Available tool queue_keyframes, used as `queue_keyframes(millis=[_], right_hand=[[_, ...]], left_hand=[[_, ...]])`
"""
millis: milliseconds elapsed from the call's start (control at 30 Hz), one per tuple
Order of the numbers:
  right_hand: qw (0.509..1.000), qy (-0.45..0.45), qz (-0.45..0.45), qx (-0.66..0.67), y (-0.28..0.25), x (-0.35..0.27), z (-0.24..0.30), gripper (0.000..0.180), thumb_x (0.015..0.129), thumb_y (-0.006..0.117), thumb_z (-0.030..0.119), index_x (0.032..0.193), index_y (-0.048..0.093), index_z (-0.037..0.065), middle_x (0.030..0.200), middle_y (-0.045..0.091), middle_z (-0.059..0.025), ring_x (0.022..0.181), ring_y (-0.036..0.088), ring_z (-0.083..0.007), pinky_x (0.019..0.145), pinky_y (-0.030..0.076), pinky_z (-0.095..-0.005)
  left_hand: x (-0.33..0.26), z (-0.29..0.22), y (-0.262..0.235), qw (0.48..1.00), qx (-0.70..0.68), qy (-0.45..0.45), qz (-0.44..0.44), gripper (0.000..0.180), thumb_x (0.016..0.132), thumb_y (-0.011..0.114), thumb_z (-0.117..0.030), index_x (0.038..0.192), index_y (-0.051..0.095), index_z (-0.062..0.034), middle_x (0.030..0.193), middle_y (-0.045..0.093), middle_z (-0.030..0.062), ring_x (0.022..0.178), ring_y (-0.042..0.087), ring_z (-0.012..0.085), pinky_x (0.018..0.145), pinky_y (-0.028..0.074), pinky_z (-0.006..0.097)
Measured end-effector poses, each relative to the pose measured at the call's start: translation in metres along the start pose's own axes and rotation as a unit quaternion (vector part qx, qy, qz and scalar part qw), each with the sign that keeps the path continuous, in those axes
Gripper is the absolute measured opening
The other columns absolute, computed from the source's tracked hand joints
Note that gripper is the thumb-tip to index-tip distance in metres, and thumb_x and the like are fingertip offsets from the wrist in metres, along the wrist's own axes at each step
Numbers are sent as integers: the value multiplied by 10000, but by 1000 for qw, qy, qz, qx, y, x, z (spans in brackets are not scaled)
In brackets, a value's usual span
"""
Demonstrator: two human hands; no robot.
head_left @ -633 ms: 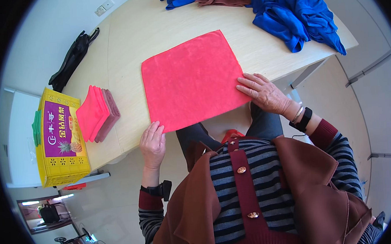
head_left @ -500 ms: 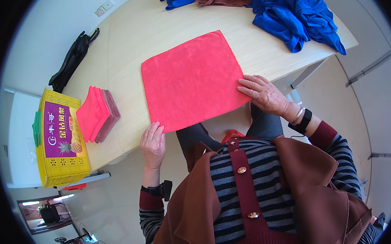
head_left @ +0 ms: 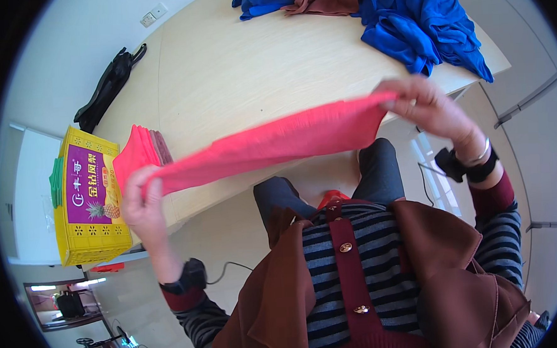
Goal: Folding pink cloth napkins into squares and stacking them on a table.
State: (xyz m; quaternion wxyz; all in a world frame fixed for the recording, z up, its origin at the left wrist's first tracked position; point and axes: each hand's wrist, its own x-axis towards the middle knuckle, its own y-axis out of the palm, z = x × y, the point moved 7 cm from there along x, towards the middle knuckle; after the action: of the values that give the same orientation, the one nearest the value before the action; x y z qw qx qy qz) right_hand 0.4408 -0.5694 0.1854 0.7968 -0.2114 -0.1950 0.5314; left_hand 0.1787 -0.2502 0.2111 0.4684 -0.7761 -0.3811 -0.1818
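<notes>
Beside box (head_left: 89,190) and stack (head_left: 140,151), pinches pink cloth (head_left: 283,137) in left hand (head_left: 144,206), thumb against fingers; stretches it above table (head_left: 223,76), likely for tautness; through blur, seems to clamp the other end in right hand (head_left: 431,108), near blue heap (head_left: 419,25).

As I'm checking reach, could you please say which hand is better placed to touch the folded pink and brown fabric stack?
Probably the left hand: it appears close to the folded stack, while the right hand holds the opposite end of the pink fabric sheet between them.
</notes>
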Motion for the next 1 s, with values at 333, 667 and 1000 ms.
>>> queue_keyframes(millis=[333, 667, 1000], right_hand=[[983, 23, -167, 78, -75, 118, -60, 375, 948, 590, 314, 1170, 627, 14, 1004, 659, -66, 887, 649, -144, 774, 552, -272], [949, 255, -125, -137, -36, 203, -208, 377, 871, 544, 304, 1077, 671, 15, 1008, 681, -162, 904, 669, -264, 738, 556, -343], [922, 238, -241, -187, -43, 213, -229, 378, 867, 486, 286, 1088, 675, 44, 1009, 683, -180, 961, 646, -320, 867, 499, -372]], left_hand=[[123, 80, 85, 978, -156, -110, 87, 122, 878, 679, -105, 965, 680, -19, 863, 633, -21, 803, 562, 56, 723, 450, 201], [91, 228, 260, 923, -227, -249, 188, 114, 853, 696, -122, 814, 680, -16, 732, 640, -11, 650, 551, 64, 600, 450, 234], [108, 245, 274, 968, -44, -207, 132, 194, 837, 688, -204, 901, 689, -21, 772, 682, 69, 725, 637, 189, 697, 498, 324]])
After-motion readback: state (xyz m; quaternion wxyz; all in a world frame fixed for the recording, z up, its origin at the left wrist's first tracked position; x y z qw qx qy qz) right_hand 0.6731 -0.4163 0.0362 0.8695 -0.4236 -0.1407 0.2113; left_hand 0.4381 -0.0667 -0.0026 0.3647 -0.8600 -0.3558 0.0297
